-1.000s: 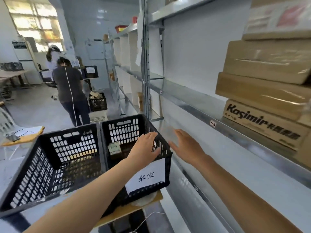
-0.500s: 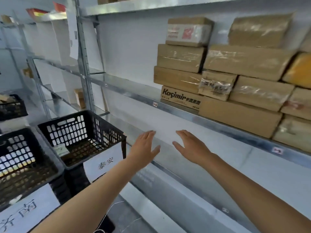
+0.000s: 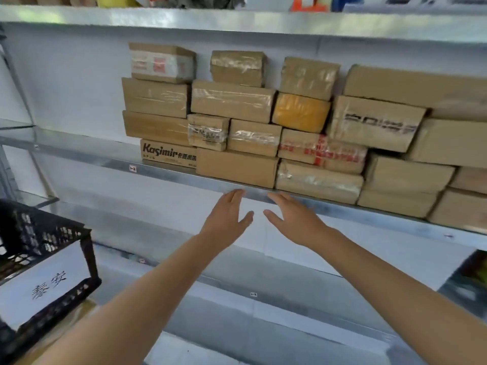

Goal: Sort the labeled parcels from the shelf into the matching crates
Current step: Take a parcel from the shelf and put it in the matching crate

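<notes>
Several taped brown cardboard parcels are stacked on the metal shelf (image 3: 163,171) ahead, among them a plain box (image 3: 237,167) at the front edge, a box printed "Kasimir" (image 3: 168,153) and a yellow-wrapped one (image 3: 300,111). My left hand (image 3: 226,219) and my right hand (image 3: 292,219) are both raised just below the shelf's front edge, under the plain box, fingers straight, palms facing each other, holding nothing. A black plastic crate (image 3: 52,233) with a white paper label of handwritten characters stands at the lower left.
A lower shelf (image 3: 253,293) runs below my arms. An upper shelf (image 3: 237,21) holds coloured items, only partly seen. A dark object shows at the right edge, blurred.
The view has swung right from the crates to face the parcel stack. Both hands have risen from the lower shelf level to just under the parcel shelf's edge.
</notes>
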Available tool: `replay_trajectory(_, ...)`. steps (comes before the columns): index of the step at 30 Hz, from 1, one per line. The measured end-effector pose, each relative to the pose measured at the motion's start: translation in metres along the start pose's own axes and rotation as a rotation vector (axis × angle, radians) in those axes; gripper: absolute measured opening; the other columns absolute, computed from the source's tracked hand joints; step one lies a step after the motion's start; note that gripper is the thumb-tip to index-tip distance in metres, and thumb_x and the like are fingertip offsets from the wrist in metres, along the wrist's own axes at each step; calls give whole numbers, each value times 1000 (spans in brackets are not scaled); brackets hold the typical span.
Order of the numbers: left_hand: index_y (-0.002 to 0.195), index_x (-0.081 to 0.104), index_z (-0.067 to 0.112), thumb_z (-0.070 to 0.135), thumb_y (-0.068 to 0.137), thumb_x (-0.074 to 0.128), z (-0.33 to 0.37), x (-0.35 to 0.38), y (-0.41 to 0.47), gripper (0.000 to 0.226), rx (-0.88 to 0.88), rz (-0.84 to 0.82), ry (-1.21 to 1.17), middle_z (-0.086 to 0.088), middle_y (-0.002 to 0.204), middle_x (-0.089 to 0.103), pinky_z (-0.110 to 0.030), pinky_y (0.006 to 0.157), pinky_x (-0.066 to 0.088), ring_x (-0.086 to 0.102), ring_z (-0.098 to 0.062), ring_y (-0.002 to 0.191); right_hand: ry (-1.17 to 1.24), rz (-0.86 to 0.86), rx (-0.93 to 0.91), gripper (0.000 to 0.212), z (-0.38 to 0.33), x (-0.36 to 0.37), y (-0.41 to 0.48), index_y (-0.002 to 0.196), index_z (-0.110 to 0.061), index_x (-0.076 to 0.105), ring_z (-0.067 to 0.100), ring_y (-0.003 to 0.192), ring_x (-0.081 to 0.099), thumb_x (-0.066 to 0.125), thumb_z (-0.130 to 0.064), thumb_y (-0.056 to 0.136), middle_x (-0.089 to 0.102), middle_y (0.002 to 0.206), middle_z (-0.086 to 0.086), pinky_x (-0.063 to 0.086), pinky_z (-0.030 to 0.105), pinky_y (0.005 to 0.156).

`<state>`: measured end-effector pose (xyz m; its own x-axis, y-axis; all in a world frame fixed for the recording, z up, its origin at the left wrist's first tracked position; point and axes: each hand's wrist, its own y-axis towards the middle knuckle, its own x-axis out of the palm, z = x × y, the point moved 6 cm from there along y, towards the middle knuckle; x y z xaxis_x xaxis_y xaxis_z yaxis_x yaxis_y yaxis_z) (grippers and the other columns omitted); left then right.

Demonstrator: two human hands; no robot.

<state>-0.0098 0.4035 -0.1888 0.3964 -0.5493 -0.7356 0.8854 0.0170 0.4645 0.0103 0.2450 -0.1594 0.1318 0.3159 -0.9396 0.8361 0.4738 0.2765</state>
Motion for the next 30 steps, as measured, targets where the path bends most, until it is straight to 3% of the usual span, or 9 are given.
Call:
replay_trajectory(5,144,40,13,32,99,56,93,27,11,52,155,-12,-71,-5,145,46,-32,108,38,41,-24,135,-13,65,118,53,72,-47,-56,150,-20,35,20,133,45,39,-46,104,39,154,-2,40,34,103)
replay_trajectory(10,147,38,13,30,99,55,191,62,28,54,281,-25,-198,-3,151,41,-21,107,27,36,-19,139,35,174,248,54,141,-97,-107,150,-19,35,22,133,45,40,-45,104,44,150,2,41,40,106)
replay_trajectory(13,146,40,15,28,98,58,250,86,40,52,301,-44,-274,-2,146,45,-20,100,29,41,-19,135,20,312,308,48,182,-144,-131,145,-16,43,25,120,54,44,-40,103,54,140,5,45,43,100)
replay_trajectory(16,149,37,14,31,99,57,303,98,52,57,355,-15,-298,-3,152,42,-21,103,27,38,-20,139,10,391,342,40,220,-184,-149,131,-11,53,27,105,59,47,-37,102,61,122,10,48,47,93)
replay_trajectory(22,150,36,10,29,100,55,375,92,84,56,436,30,-310,-8,152,41,-27,113,29,38,-19,139,-96,434,324,46,265,-244,-156,139,-7,47,31,123,52,46,-34,103,50,140,14,43,47,104)
replay_trajectory(25,150,34,10,30,101,53,392,82,106,56,419,87,-297,-9,153,39,-29,113,29,38,-21,140,-130,473,287,51,274,-273,-143,147,-5,40,31,133,46,42,-33,105,44,148,16,37,38,111)
replay_trajectory(30,143,42,6,27,101,53,411,70,139,48,342,166,-317,-10,146,47,-24,102,34,43,-23,135,-81,602,250,53,284,-310,-114,150,-9,37,26,136,42,42,-35,105,41,152,11,32,29,102)
